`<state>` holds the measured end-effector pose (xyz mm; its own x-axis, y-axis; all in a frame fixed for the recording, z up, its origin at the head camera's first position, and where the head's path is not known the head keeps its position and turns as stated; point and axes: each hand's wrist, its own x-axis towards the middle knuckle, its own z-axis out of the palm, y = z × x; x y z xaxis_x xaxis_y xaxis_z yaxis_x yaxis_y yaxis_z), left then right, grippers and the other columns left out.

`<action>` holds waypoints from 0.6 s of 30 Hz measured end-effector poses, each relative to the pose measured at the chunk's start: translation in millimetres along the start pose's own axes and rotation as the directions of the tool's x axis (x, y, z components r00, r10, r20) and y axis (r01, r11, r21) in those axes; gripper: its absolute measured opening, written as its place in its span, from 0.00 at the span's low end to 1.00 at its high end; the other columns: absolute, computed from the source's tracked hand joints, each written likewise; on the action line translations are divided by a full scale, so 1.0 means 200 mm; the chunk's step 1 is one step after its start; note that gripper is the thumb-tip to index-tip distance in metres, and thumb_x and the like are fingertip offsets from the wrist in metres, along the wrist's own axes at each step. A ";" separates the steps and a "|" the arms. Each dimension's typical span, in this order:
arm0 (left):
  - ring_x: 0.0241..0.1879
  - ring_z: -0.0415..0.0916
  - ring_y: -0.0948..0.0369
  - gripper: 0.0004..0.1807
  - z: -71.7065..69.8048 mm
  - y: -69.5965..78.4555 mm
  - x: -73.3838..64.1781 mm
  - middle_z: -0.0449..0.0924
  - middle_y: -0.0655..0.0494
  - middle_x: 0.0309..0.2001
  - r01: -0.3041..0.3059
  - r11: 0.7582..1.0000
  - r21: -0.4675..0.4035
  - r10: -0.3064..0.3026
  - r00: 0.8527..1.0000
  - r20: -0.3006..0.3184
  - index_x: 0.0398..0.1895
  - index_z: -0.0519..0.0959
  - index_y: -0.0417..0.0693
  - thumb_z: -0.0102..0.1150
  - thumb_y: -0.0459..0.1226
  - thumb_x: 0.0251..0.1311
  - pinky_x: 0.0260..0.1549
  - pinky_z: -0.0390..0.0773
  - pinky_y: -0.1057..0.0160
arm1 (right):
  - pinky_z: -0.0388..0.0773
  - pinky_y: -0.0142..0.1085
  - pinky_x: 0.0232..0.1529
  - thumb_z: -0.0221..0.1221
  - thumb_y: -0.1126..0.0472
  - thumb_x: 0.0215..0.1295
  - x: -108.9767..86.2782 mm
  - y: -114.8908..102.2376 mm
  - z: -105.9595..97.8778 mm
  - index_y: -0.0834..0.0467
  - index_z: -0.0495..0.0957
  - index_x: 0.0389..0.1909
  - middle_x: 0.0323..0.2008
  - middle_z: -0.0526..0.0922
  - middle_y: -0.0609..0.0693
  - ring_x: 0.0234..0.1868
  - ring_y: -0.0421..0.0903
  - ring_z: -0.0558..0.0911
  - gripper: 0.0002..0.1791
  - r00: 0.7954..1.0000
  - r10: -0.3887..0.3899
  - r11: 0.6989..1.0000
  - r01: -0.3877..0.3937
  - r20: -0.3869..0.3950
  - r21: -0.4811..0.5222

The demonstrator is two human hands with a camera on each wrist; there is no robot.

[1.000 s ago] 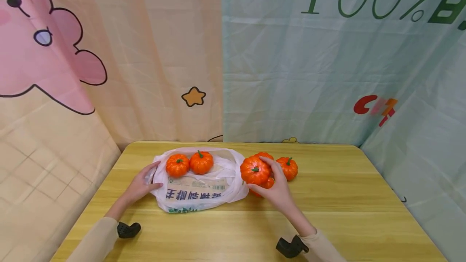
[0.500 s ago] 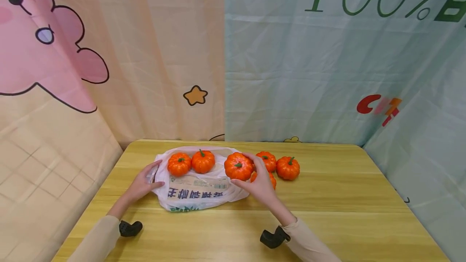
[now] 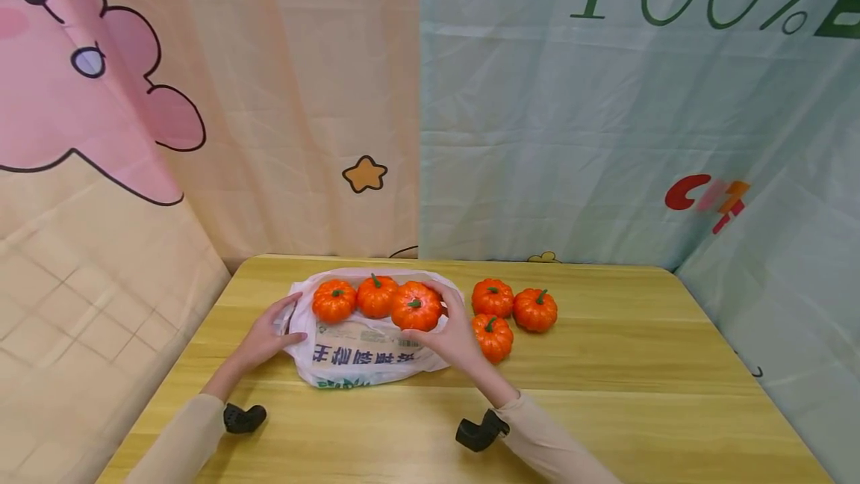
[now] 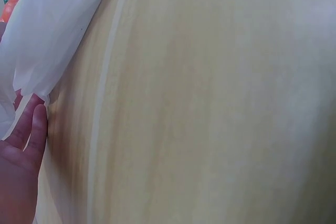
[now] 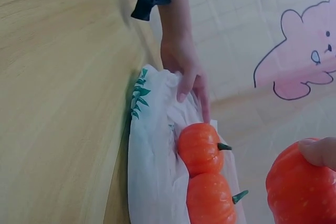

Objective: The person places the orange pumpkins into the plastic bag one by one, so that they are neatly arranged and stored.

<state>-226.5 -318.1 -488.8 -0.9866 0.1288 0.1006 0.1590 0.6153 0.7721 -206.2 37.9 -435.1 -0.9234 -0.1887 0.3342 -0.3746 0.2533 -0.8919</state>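
Observation:
A white plastic bag (image 3: pixel 312 364) lies spread on the table, its tan inside and dark lettering showing through the opening. Two small orange pumpkins (image 3: pixel 334 301) sit side by side in its far left part. At the bag's left end, my left hand (image 3: pixel 263 336) holds the edge with thumb and fingers spread; in the left wrist view, some fingers (image 4: pixel 38 129) touch the plastic. My right hand (image 3: pixel 452 329) grips another small pumpkin (image 3: pixel 414 307) between thumb and fingers, over the bag's right part. From the right wrist, this held pumpkin (image 5: pixel 296 187) appears apart from the two bagged ones.
Right of the bag, three more small pumpkins (image 3: pixel 493 338) stand in a cluster on the wooden table (image 3: pixel 638 364). Printed curtains (image 3: pixel 537 133) rise behind and beside the table. A black wrist mount (image 3: pixel 480 432) sits on each forearm.
My right hand has carried its pumpkin leftward, from the cluster on the table to over the bag beside the two pumpkins. The left hand stays at the bag's left end.

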 end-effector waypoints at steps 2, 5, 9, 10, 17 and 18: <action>0.70 0.47 0.32 0.43 0.00 0.00 0.00 0.52 0.30 0.71 -0.004 1.000 -0.004 0.004 1.000 0.000 0.71 0.58 0.40 0.67 0.37 0.53 0.64 0.46 0.27 | 0.71 0.49 0.61 0.75 0.58 0.45 0.01 0.00 0.02 0.54 0.67 0.64 0.62 0.68 0.53 0.60 0.51 0.70 0.43 1.000 0.003 1.000 -0.003 0.007 0.010; 0.70 0.47 0.32 0.43 0.00 0.00 0.00 0.52 0.31 0.71 -0.003 1.000 -0.010 0.003 1.000 0.004 0.71 0.58 0.39 0.67 0.37 0.53 0.64 0.45 0.27 | 0.70 0.50 0.62 0.75 0.60 0.45 0.03 0.01 0.05 0.53 0.67 0.64 0.62 0.68 0.53 0.60 0.52 0.70 0.42 1.000 0.009 1.000 -0.009 0.012 0.018; 0.70 0.46 0.32 0.43 0.00 0.00 0.00 0.51 0.30 0.72 0.002 1.000 -0.011 -0.002 1.000 0.002 0.71 0.58 0.40 0.67 0.37 0.53 0.64 0.45 0.27 | 0.71 0.51 0.61 0.75 0.62 0.44 0.06 0.01 0.08 0.52 0.67 0.63 0.62 0.67 0.54 0.61 0.53 0.70 0.43 1.000 0.018 1.000 -0.018 0.016 0.012; 0.70 0.47 0.32 0.43 0.00 0.00 0.00 0.51 0.30 0.71 0.003 1.000 -0.009 -0.003 1.000 0.000 0.71 0.58 0.40 0.68 0.37 0.53 0.64 0.46 0.27 | 0.71 0.51 0.61 0.75 0.62 0.44 0.06 0.01 0.09 0.52 0.67 0.63 0.62 0.67 0.54 0.61 0.53 0.70 0.43 1.000 0.023 1.000 -0.023 0.018 0.007; 0.69 0.47 0.32 0.44 0.00 0.00 0.00 0.51 0.29 0.71 0.004 1.000 -0.013 -0.004 1.000 0.001 0.70 0.58 0.38 0.68 0.36 0.52 0.65 0.47 0.28 | 0.72 0.56 0.61 0.73 0.66 0.42 0.10 0.02 0.13 0.48 0.67 0.63 0.64 0.67 0.53 0.62 0.54 0.71 0.43 0.998 0.063 0.997 -0.062 0.019 -0.036; 0.69 0.47 0.32 0.44 0.00 0.00 0.00 0.51 0.29 0.71 0.003 1.000 -0.014 -0.003 1.000 0.001 0.70 0.58 0.38 0.68 0.36 0.52 0.65 0.47 0.28 | 0.72 0.56 0.61 0.73 0.65 0.42 0.11 0.03 0.13 0.47 0.67 0.63 0.64 0.67 0.52 0.62 0.55 0.71 0.43 0.997 0.071 0.997 -0.070 0.019 -0.046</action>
<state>-227.0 -318.3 -489.0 -0.9871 0.1272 0.0975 0.1551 0.6045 0.7813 -225.8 10.7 -441.0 -0.9458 -0.1884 0.2647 -0.3128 0.3088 -0.8982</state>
